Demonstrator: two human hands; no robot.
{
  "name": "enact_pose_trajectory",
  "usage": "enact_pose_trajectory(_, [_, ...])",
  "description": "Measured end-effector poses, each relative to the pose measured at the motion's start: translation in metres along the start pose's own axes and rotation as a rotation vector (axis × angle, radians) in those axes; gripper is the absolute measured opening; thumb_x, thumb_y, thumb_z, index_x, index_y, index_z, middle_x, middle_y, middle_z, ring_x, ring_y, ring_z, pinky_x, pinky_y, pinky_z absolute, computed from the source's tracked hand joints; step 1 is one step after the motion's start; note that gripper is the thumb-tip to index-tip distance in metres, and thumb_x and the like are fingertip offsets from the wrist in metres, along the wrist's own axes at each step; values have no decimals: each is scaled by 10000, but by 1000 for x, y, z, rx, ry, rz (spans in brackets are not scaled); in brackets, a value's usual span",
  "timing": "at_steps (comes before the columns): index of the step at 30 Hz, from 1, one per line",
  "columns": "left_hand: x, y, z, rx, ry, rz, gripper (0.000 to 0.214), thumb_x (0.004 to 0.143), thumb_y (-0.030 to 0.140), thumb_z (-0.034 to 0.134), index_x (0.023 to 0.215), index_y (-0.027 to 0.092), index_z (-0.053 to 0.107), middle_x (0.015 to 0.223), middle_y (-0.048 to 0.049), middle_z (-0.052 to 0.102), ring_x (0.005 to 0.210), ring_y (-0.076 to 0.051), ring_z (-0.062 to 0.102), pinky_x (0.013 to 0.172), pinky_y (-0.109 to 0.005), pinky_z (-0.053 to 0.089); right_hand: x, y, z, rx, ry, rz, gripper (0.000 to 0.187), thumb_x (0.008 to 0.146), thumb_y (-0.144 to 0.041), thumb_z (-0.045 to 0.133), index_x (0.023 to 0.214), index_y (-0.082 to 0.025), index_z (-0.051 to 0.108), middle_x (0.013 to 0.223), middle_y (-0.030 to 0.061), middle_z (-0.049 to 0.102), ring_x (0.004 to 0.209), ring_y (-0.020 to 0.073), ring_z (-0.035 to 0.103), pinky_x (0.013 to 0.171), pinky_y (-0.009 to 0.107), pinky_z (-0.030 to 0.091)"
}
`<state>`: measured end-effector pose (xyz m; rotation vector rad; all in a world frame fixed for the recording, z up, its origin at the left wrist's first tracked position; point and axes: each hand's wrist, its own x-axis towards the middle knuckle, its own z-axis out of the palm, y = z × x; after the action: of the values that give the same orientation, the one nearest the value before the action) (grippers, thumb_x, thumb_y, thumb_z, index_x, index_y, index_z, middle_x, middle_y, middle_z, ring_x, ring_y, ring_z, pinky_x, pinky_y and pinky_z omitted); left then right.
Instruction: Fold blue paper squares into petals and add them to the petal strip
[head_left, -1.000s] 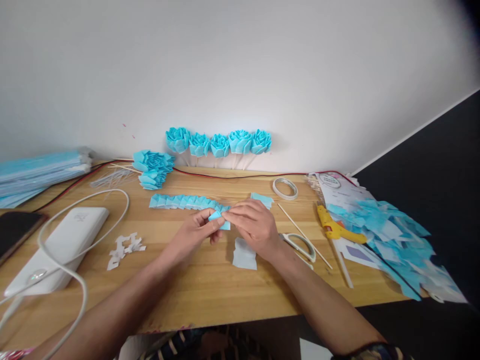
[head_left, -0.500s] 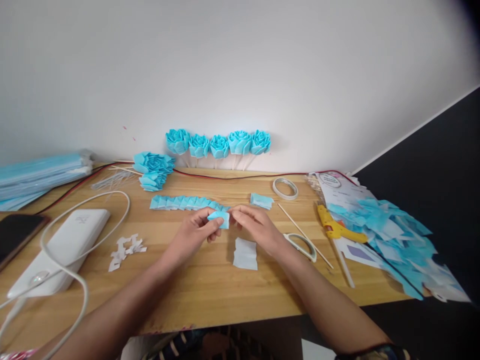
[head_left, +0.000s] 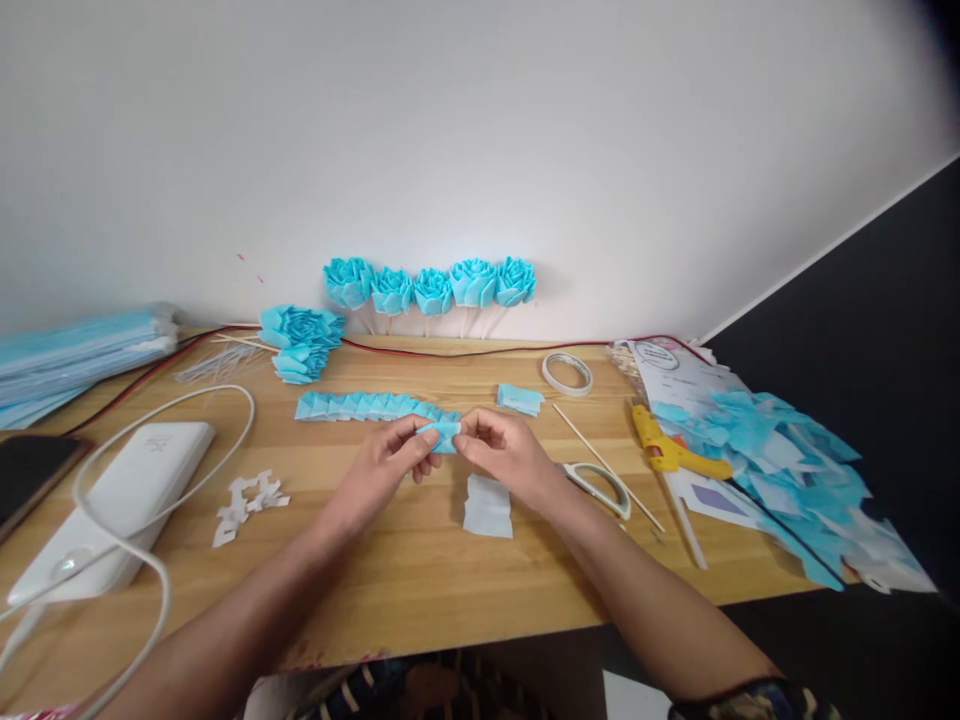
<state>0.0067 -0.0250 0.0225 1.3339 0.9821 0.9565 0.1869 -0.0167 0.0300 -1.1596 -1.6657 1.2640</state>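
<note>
Between my hands is a small folded piece of blue paper or fabric [head_left: 442, 438]. My left hand [head_left: 394, 455] pinches its left end, and the thumb and fingers of my right hand [head_left: 499, 450] close on its right end. Just behind them a row of folded blue petals [head_left: 360, 406] lies on the table. A pale flat square [head_left: 487, 506] rests below my right hand, and a small stack of blue pieces [head_left: 520, 399] sits behind it. A roll of tape [head_left: 600, 488] lies partly behind my right wrist.
Blue flowers on sticks [head_left: 433, 291] lean against the wall, with more flowers [head_left: 301, 340] to their left. At right are another tape roll [head_left: 568, 374], a thin stick [head_left: 607, 468], a yellow glue gun [head_left: 675, 452] and blue pieces [head_left: 772, 460]. A white power bank [head_left: 120, 500] with cable lies left.
My right hand has come in and taken hold of the right end of the blue piece, which only my left hand held before. The view has shifted slightly.
</note>
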Motion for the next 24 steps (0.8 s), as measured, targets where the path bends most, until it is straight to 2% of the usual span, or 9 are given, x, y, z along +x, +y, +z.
enact_pose_trajectory(8, [3, -7, -1, 72, 35, -58, 212, 797, 375, 592, 759, 166, 583, 578, 45, 484, 552, -105, 425, 545, -232, 339, -2, -2, 4, -82, -1, 18, 110, 784, -254, 576, 715, -181, 533, 654, -42, 490, 578, 89, 414, 542, 221, 332])
enact_pose_trajectory(15, [2, -4, -2, -17, -7, -30, 281, 851, 410, 531, 722, 164, 575, 635, 19, 541, 593, -111, 478, 585, -240, 392, 0, 2, 2, -47, 11, -1, 100, 787, -250, 565, 721, -183, 532, 663, -42, 494, 598, 93, 432, 561, 223, 350])
enact_pose_trajectory(24, [5, -10, -2, -5, 4, -77, 181, 776, 338, 618, 734, 169, 569, 606, 34, 553, 556, -100, 466, 531, -217, 378, 0, 1, 4, -47, 13, 4, 116, 786, -260, 574, 712, -181, 532, 642, -46, 474, 578, 87, 412, 533, 218, 330])
